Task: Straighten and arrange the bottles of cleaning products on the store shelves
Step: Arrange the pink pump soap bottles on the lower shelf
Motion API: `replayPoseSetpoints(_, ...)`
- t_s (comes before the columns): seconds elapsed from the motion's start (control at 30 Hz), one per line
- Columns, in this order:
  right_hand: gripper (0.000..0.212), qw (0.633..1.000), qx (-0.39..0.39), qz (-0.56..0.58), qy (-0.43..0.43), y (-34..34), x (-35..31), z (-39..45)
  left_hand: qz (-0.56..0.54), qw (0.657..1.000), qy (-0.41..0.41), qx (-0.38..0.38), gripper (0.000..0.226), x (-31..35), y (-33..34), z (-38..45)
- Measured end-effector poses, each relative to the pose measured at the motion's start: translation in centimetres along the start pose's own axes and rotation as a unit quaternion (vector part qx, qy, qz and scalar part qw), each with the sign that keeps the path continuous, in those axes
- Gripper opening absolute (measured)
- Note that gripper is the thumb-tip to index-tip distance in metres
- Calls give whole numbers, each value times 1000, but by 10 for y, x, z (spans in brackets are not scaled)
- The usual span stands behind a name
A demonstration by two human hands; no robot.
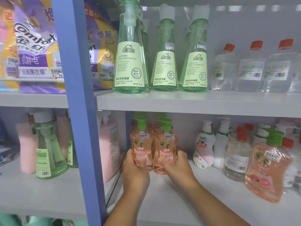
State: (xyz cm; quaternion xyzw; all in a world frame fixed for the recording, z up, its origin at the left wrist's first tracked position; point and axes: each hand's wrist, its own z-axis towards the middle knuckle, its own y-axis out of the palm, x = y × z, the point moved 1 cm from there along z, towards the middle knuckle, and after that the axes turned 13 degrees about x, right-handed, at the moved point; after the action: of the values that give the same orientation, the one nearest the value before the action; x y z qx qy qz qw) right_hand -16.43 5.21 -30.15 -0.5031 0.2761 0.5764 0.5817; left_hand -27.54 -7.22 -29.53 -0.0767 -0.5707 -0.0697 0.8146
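My left hand (136,167) and right hand (176,163) each curl round a pink pump bottle (141,149), (165,152), side by side near the lower shelf's (171,201) left end.

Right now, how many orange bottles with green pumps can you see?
3 clearly. The left hand holds one orange bottle, the right hand holds a second, and a third stands at the lower shelf's right. More green pumps behind suggest hidden ones.

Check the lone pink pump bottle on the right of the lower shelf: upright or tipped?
Tipped slightly. The pink pump bottle leans with its green pump toward the left, base on the lower shelf.
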Motion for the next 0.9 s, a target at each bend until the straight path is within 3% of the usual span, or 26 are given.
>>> replayPoseSetpoints(0.1, 51, 999, -2, -51, -17, 3, 1, -1, 0, 1000, -6, 10, 37, -4, 0, 1)
replayPoseSetpoints(0.47, 59, 998, -16, -59, -25, -5, -11, -11, 13, 1000, -4, 0, 33, -3, -5, 0)
replayPoseSetpoints(0.57, 63, 1000, -6, -18, -16, -47, -24, -26, 40, 993, 89, 67, 32, 14, -15, -11)
replayPoseSetpoints(0.63, 55, 996, 71, 20, -50, -101, -24, -38, 37, 976, 183, 108, 36, 34, -15, -33)
replayPoseSetpoints(0.7, 39, 980, 170, 46, -92, -163, -21, -52, -15, 983, 184, 11, 28, 56, 1, -66)
replayPoseSetpoints(0.8, 25, 945, 303, 57, -108, -255, -6, -60, -67, 976, 96, -186, 30, 74, 57, -119)
replayPoseSetpoints(0.9, 21, 941, 330, 49, -56, -311, 16, -50, -47, 957, 81, -274, 39, 91, 118, -169)
